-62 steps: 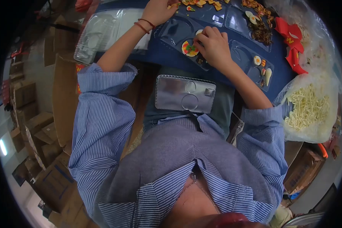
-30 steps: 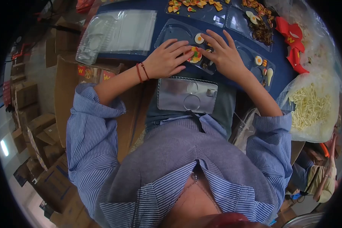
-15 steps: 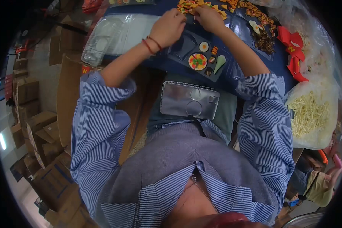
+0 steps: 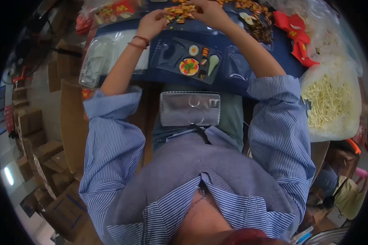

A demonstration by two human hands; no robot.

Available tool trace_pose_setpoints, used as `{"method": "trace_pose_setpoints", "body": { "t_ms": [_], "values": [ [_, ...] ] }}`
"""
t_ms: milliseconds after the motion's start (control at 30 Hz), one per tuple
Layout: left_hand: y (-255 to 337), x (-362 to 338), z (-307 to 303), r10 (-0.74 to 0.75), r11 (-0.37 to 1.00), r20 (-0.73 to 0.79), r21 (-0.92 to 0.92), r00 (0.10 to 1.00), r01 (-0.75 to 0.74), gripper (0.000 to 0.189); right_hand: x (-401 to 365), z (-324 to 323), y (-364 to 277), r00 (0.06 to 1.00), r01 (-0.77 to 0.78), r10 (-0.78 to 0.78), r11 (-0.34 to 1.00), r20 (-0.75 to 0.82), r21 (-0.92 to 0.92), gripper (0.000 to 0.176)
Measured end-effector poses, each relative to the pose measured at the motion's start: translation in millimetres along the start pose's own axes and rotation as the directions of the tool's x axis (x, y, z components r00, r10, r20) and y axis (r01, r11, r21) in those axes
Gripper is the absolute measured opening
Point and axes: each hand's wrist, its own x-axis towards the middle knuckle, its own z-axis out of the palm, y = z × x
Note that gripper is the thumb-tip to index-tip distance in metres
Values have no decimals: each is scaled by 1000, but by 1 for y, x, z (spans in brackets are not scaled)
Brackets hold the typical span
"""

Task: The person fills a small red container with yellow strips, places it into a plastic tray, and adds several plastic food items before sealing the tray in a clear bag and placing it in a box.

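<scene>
Both hands are at a pile of small orange and yellow toy food pieces [image 4: 180, 14] at the table's far side. My left hand [image 4: 152, 23] is at the pile's left edge, fingertips pinched together. Over the right part of the pile is my right hand [image 4: 209, 13], its thumb and fingers closed among the pieces. I cannot tell what either pinch holds. Nearer to me lies a clear plastic tray [image 4: 167, 62] with a toy fried egg [image 4: 193, 50], a toy pizza [image 4: 189, 66], a pale green piece [image 4: 213, 64] and several small pieces in its compartments.
Stacked clear trays [image 4: 106, 55] lie on the left and another tray [image 4: 238, 65] on the right. Red fry boxes [image 4: 296, 34] and a bag of cream noodle-like strips [image 4: 329, 102] are at right. A clear tray cover [image 4: 190, 110] rests on my lap. Cardboard boxes [image 4: 65, 204] fill the left.
The camera view has shifted, so the table things appear further left. My hands have moved apart a little, and both remain at the pile.
</scene>
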Motion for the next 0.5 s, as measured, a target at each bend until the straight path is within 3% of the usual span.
{"method": "trace_pose_setpoints", "body": {
  "t_ms": [33,67,100,167,200,267,300,333,367,433,467,500],
  "values": [
    [6,-11,5,-39,939,102,-336,994,72,21,-22,-25,1,999,-33,33,999,3,-32,17],
    [25,-27,13,-59,885,164,-449,985,127,20,-49,-54,7,987,-159,162,982,-16,106,19],
    [42,-46,23,-74,814,227,-548,971,191,19,-77,-84,12,958,-272,286,931,-23,244,20],
    [72,-79,59,-6,817,320,-545,947,189,20,-126,-132,10,866,-429,500,739,2,519,23],
    [87,-94,81,72,783,344,-602,936,160,19,-158,-140,5,832,-460,552,742,-53,488,25],
    [126,-114,119,133,894,341,-446,931,36,17,-213,-136,-23,751,-566,648,732,-128,381,24],
    [136,-115,142,235,914,267,-388,935,-119,16,-232,-131,-37,705,-635,693,713,-155,299,21],
    [140,-115,164,342,910,200,-315,918,-270,15,-249,-120,-41,741,-605,633,774,-226,187,20],
    [146,-111,182,346,909,206,-316,915,-273,15,-263,-109,-41,776,-567,561,821,-288,69,19],
    [150,-102,206,454,891,191,-121,870,-438,13,-273,-95,-42,747,-597,574,801,-335,41,15],
    [147,-98,212,455,890,195,-115,869,-441,13,-273,-91,-43,753,-590,524,806,-397,-54,13],
    [143,-96,218,545,832,144,30,826,-554,13,-272,-88,-43,758,-584,471,798,-451,-148,10]
  ]
}}
